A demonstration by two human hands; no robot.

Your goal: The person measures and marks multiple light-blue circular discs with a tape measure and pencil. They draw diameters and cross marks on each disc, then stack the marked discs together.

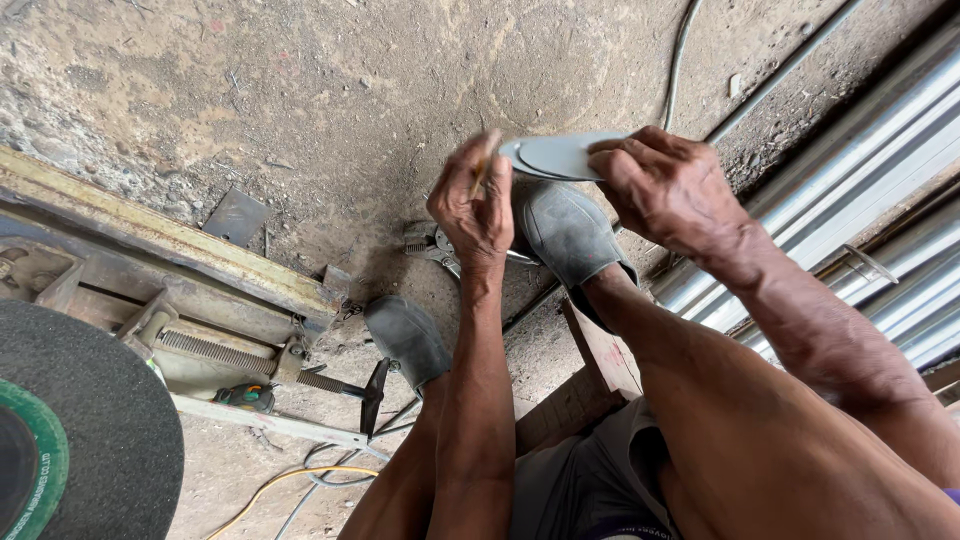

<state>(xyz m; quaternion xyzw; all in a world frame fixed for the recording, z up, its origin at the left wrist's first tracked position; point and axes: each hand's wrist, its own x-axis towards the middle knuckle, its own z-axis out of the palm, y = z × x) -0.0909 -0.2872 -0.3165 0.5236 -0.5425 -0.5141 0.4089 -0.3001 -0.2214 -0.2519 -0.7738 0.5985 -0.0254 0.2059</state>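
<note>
Upper centre of frame: thin grey metal plate point(560, 155), oval-looking, held edge-on between 2 hands. Right hand point(665, 185) grips its right end; left hand point(475, 200) pinches the left rim along with a small stick-like object, unclear. Probably stiff, light, sharp-edged: best held at the rims. Shoes point(570, 235) below.
</note>
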